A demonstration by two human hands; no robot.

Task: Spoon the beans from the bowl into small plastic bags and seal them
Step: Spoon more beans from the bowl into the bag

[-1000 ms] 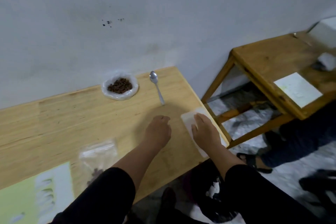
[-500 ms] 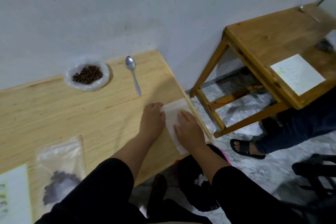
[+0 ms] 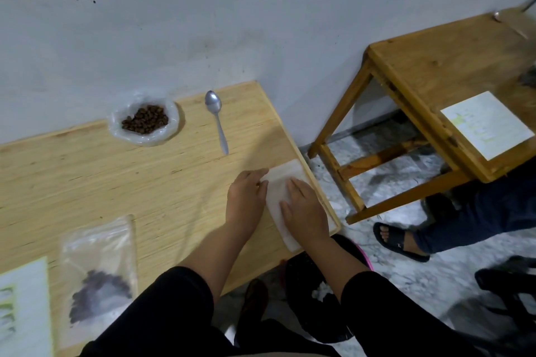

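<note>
A bowl (image 3: 171, 127) lined with clear plastic holds brown beans (image 3: 145, 120) at the back of the wooden table (image 3: 116, 182). To its right lies a metal spoon (image 3: 216, 119), untouched. A stack of small whitish plastic bags (image 3: 282, 180) lies at the table's right edge. My right hand (image 3: 304, 211) presses flat on the stack. My left hand (image 3: 246, 197) has its fingers curled at the stack's left edge and pinches it there. A clear bag with beans (image 3: 98, 278) inside lies at the front left.
A green-and-white sheet (image 3: 23, 307) lies at the table's front left corner. To the right stands a wooden stool-table (image 3: 435, 66) with a paper (image 3: 487, 124) on it. Another person's sandalled foot (image 3: 397, 240) is on the floor nearby. A wall runs behind the table.
My left hand has moved right, from bare table up to the left edge of the bag stack. My right hand has stayed on the stack. The view has shifted.
</note>
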